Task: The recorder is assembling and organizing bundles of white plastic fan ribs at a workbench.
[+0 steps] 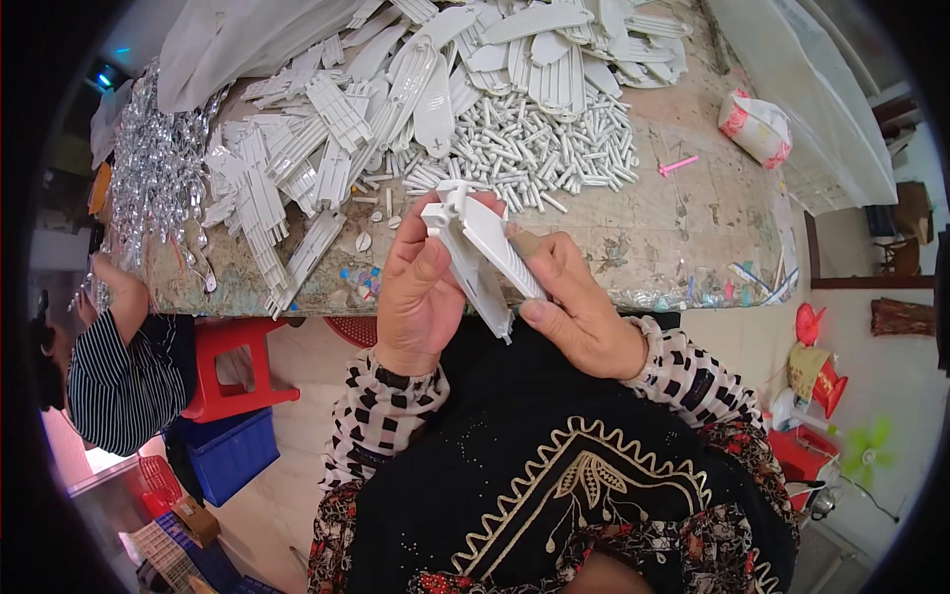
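My left hand (416, 307) is closed around a long white plastic piece (473, 285), thumb on its near side and fingers behind. Between the thumb and fingers of my right hand (586, 315) is a ridged white plastic piece (493, 243). The two pieces meet at their upper ends near a small knobbed part (452, 193) and spread apart below like a narrow V. Whether they are locked together there I cannot tell. Just beyond my hands lies a heap of short white plastic pegs (534, 144).
Larger white plastic parts (426, 69) are piled on the worn table (633, 247). Clear shiny strands (163, 139) lie at the left, a paper roll (754, 129) and pink stick (679, 164) at the right. Another person (124, 376) sits left, near a red stool (233, 366) and blue crate (230, 450).
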A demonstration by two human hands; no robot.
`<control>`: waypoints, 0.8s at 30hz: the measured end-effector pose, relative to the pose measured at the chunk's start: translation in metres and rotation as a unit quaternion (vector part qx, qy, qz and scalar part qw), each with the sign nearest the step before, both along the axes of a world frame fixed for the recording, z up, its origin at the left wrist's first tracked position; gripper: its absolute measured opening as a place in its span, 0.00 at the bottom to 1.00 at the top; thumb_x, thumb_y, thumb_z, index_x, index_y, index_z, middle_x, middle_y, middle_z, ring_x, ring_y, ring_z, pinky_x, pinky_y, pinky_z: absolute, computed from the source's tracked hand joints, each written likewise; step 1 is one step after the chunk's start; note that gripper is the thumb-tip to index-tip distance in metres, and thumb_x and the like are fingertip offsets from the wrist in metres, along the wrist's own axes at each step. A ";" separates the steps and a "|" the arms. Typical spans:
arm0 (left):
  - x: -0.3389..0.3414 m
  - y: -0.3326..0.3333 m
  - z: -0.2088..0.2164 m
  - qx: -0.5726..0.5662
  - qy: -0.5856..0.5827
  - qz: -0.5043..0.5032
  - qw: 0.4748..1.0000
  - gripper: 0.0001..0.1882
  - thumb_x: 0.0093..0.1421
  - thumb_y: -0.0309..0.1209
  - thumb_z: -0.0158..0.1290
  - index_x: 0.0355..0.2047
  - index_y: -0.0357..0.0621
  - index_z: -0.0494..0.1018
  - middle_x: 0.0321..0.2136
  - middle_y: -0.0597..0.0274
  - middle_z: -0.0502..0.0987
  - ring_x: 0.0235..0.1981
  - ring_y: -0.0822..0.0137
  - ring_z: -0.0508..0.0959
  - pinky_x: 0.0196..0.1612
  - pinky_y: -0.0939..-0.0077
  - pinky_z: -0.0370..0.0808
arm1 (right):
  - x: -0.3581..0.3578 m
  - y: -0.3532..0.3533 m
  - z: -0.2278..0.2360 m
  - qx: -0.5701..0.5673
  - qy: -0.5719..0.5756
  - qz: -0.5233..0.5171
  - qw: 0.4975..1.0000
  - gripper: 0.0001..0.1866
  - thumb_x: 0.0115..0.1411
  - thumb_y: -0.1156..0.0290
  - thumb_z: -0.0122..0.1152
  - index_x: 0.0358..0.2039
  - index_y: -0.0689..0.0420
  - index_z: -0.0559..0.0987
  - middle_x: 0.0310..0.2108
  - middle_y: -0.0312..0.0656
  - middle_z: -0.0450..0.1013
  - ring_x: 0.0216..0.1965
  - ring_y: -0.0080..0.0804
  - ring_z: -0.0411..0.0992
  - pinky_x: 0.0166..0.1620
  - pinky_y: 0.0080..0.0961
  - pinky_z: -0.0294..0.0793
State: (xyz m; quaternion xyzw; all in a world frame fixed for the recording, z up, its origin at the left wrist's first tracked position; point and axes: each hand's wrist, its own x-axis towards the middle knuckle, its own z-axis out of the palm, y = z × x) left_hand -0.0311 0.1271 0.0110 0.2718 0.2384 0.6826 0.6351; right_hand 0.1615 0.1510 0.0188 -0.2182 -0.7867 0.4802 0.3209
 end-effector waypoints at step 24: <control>-0.015 0.009 -0.015 -0.012 0.150 0.006 0.989 0.26 0.62 0.31 0.54 0.57 0.32 0.63 0.51 0.51 0.74 0.50 0.65 0.74 0.56 0.72 0.67 | -0.008 0.007 0.012 -0.021 -0.129 -0.005 0.991 0.32 0.62 0.65 0.57 0.64 0.58 0.60 0.34 0.44 0.61 0.33 0.35 0.63 0.38 0.25 0.65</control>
